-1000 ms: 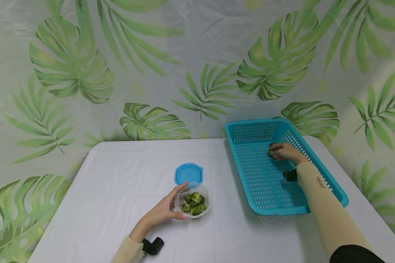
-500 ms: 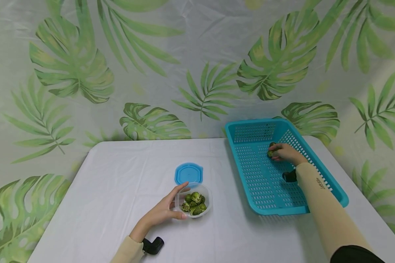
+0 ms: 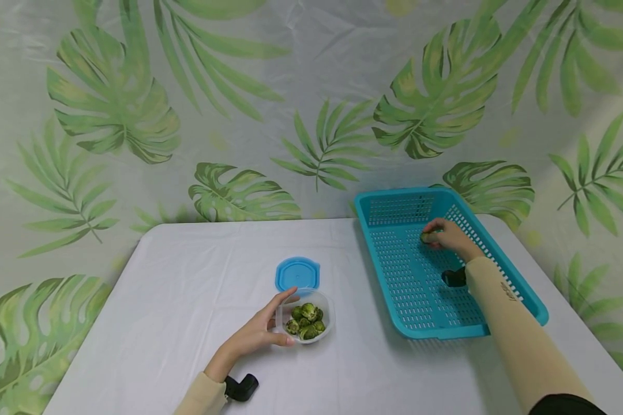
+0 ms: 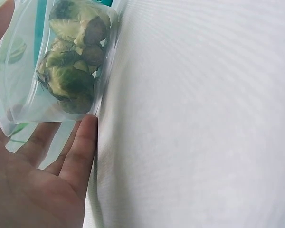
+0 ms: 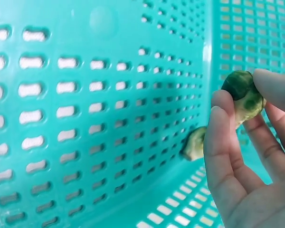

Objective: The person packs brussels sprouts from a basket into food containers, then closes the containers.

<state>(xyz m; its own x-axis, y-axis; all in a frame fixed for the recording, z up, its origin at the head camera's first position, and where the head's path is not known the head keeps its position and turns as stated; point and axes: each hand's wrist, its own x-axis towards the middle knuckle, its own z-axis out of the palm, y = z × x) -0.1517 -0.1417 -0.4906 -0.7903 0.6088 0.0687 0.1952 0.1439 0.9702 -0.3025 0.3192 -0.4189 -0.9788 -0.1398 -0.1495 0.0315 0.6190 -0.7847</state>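
My left hand (image 3: 254, 333) holds a clear plastic container (image 3: 331, 320) on the table, thumb at the near side and fingers round the left and far sides. Several Brussels sprouts (image 3: 308, 321) lie in it, also seen through its wall in the left wrist view. Inside the blue perforated basket (image 3: 441, 334), my right hand (image 3: 454, 238) pinches a Brussels sprout (image 5: 245, 96) between thumb and fingers. Behind those fingers, in the right wrist view, another sprout (image 5: 195, 144) lies in the basket, partly hidden.
A blue lid (image 3: 297, 274) lies on the white-covered table (image 3: 187, 276) just beyond the container. The basket stands at the right, its sides rising around my right hand. A leaf-patterned sheet (image 3: 332, 75) hangs behind the table.
My right hand has shifted slightly up and to the left, with a sprout now between its fingertips. The left hand and the container have stayed in place.
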